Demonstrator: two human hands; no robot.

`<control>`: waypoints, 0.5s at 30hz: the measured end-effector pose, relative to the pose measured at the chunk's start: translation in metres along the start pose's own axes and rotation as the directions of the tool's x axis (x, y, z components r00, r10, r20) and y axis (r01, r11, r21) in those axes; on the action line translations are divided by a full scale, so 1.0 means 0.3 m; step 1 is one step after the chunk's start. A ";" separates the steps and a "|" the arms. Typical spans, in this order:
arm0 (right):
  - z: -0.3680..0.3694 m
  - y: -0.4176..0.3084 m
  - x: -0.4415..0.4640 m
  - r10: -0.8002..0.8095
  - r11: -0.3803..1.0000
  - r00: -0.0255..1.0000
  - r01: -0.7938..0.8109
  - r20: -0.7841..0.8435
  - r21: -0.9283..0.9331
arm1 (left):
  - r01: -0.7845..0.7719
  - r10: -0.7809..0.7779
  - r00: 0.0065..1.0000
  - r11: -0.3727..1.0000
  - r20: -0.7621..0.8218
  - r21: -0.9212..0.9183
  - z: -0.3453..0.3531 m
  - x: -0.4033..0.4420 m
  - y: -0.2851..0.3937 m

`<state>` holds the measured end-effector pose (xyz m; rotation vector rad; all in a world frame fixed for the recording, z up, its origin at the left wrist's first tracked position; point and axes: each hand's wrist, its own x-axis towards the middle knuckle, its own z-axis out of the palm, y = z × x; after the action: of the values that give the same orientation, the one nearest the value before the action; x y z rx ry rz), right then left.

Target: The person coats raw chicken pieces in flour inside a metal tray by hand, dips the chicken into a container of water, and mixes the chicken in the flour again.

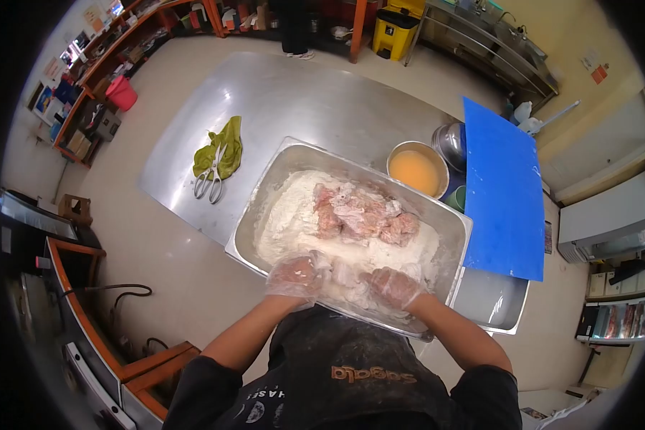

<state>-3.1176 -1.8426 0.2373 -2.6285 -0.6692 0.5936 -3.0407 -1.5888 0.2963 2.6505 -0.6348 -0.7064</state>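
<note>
A deep steel pan [261, 193] holds white flour [283, 222] with a heap of raw meat pieces [369, 215], which look like chicken, dusted in it. Both my hands wear clear plastic gloves and are low inside the near side of the pan. My left hand [296, 276] is closed, its fingers curled at one end of a flour-coated meat piece [344, 275]. At the other end of that piece, my right hand [394, 287] is closed too, knuckles up. Flour sticks to both gloves and hides part of the fingertips.
The pan overhangs the near edge of a steel table [279, 93]. Scissors [211, 175] lie on a green cloth [226, 147] to the left. Right of the pan are a bowl of orange liquid [414, 170], a blue board [504, 201] and another steel pan [491, 301].
</note>
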 end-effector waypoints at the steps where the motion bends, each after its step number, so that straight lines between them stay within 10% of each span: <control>1: 0.009 -0.006 -0.012 -0.017 0.993 0.999 0.022 -0.038 0.119 | -0.026 0.026 0.999 1.000 -0.021 0.003 0.011 0.003 -0.005; 4: 0.050 -0.030 -0.009 0.002 0.895 0.964 0.117 -0.267 0.431 | -0.075 0.074 0.997 0.997 -0.020 -0.009 0.045 0.016 -0.032; 8: -0.034 -0.128 0.014 0.126 0.946 0.974 -0.060 -0.190 0.319 | -0.009 0.009 1.000 1.000 0.002 -0.011 -0.026 -0.020 0.022; 10: -0.046 -0.148 0.042 0.449 0.856 0.893 -0.417 -0.039 0.306 | -0.024 0.025 0.997 1.000 0.070 -0.006 -0.028 -0.011 0.022; 15: -0.037 -0.142 0.059 0.414 0.903 0.898 -0.385 -0.149 0.192 | -0.128 0.107 0.982 0.983 0.156 0.131 0.010 0.039 -0.022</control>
<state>-3.1138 -1.8012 0.2599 -2.6368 -0.0134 0.4769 -3.0310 -1.5895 0.2864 2.6767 -0.9057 -0.8586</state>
